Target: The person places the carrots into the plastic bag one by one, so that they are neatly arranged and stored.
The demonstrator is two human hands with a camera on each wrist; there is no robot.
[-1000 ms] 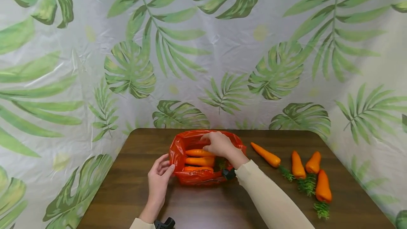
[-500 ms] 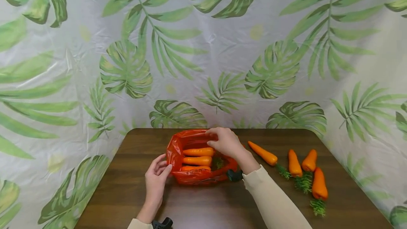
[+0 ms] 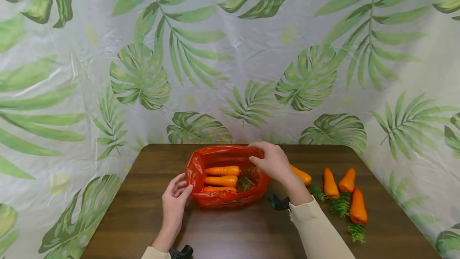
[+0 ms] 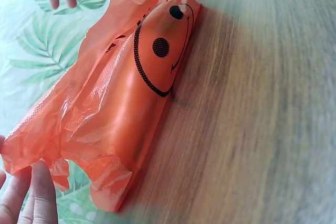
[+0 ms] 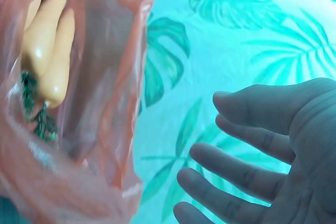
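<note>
A red plastic bag (image 3: 215,201) lies on the table with its mouth held wide. Inside it three orange carrots (image 3: 221,181) lie side by side, their green tops to the right. My left hand (image 3: 174,205) pinches the bag's left rim between thumb and fingers. In the left wrist view, a black smiley face (image 4: 160,47) is printed on the bag's side. Over the bag's right end is my right hand (image 3: 274,163), fingers spread and holding nothing. The right wrist view shows that hand (image 5: 257,161) apart from the bag wall (image 5: 118,145).
To the right of the bag, a carrot (image 3: 301,175) lies partly behind my right hand. Further right are three more carrots (image 3: 358,207) with leafy tops. A leaf-patterned sheet (image 3: 244,59) hangs behind the brown wooden table (image 3: 230,231).
My right hand has drawn up and rightward out of the bag, uncovering the carrots' green tops. My left hand stays at the bag's left rim.
</note>
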